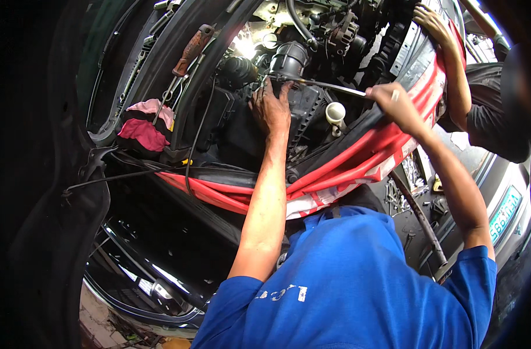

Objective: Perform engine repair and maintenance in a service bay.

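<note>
My right hand is closed on a long metal tool, which reaches left to the black cylindrical intake housing. My left hand rests at the lower edge of that housing beside the tool's far end, thumb and fingers apart. Beneath and right of my left hand lies a black ribbed box, with a white filler neck beside it. What the tool's tip engages is too small to make out.
A screwdriver, other tools and pink cloths lie at the left. A red cover drapes the car's front edge. A co-worker's hand grips the upper right edge. Loose tools lie below right, near another car.
</note>
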Motion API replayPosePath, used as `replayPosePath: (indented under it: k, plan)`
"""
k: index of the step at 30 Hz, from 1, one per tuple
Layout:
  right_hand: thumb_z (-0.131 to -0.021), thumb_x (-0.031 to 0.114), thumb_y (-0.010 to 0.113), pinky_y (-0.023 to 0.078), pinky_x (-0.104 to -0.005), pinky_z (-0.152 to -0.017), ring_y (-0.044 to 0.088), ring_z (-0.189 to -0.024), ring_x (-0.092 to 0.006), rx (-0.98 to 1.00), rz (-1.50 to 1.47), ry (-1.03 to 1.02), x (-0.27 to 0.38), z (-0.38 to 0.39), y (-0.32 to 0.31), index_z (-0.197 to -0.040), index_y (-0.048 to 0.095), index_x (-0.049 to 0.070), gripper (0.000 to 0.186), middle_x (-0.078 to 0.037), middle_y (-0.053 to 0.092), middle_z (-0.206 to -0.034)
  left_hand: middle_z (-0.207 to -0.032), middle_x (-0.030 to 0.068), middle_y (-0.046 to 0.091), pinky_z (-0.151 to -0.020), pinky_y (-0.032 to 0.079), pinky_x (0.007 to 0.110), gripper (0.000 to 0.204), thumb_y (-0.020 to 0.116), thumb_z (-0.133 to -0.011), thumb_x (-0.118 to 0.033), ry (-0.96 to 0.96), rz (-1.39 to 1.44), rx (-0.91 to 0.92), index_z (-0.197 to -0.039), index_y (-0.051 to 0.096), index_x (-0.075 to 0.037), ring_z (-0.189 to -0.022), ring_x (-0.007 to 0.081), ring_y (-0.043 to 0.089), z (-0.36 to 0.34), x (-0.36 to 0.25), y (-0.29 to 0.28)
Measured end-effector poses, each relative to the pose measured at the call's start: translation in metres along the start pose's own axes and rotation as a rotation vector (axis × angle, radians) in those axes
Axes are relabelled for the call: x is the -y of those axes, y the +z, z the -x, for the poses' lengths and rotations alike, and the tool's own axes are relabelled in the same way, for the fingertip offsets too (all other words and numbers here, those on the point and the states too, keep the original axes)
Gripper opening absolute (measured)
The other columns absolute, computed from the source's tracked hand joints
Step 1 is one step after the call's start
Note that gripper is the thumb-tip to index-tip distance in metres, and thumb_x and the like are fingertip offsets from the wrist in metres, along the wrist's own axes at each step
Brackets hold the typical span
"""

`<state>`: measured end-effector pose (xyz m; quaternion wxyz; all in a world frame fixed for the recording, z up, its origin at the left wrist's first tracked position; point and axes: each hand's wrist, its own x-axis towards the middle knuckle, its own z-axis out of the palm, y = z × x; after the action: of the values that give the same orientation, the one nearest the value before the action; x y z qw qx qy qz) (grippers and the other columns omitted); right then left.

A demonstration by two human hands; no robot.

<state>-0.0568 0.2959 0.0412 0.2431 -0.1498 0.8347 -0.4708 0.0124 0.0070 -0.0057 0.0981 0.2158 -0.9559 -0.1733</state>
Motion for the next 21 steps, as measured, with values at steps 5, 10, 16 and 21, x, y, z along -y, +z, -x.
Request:
replayPosePath:
  k: [5,10,16,21]
  plan:
    - [-0.097,0.029,0.055,0.023,-0.0254,-0.037,0.031,-0.036,-0.0065,0.225,-0.856,0.658,-0.003,-0.002,-0.006,-0.085,0.066,0.006,0.028,0.007,0.039,-0.048,-0.126,0.0197,0.063,-0.108,0.035,0.051,0.077,0.053,-0.090,-0.064,-0.034,0.023,0.022,-0.133,0.058,-0.001,-0.123,0.0349,0.053,-0.003,0.001,0.002]
    - [-0.097,0.028,0.060,0.046,-0.0347,-0.055,0.061,-0.058,-0.0187,0.009,0.100,-0.068,0.022,0.023,-0.009,-0.088,0.071,0.001,0.031,-0.007,0.061,-0.064,-0.126,0.0193,0.063,-0.108,0.034,0.052,0.081,0.053,-0.088,-0.068,-0.035,0.031,0.013,-0.135,0.057,-0.002,-0.125,0.0340,0.053,0.000,0.004,0.001]
    - [-0.095,0.023,0.063,0.049,-0.0406,-0.060,0.064,-0.069,-0.0334,-0.021,0.451,-0.301,0.017,0.030,-0.003,-0.096,0.067,0.003,0.021,-0.017,0.063,-0.073,-0.129,0.0182,0.063,-0.109,0.034,0.053,0.080,0.052,-0.089,-0.068,-0.035,0.032,0.016,-0.136,0.057,-0.003,-0.126,0.0341,0.052,0.000,0.002,0.001]
    - [-0.092,0.018,0.063,0.049,-0.0381,-0.062,0.060,-0.070,-0.0275,-0.094,0.742,-0.788,0.003,0.017,-0.004,-0.108,0.061,0.001,0.024,-0.011,0.059,-0.075,-0.130,0.0180,0.062,-0.109,0.034,0.054,0.080,0.051,-0.090,-0.068,-0.043,0.040,0.030,-0.136,0.057,-0.003,-0.126,0.0342,0.053,-0.001,0.003,0.002]
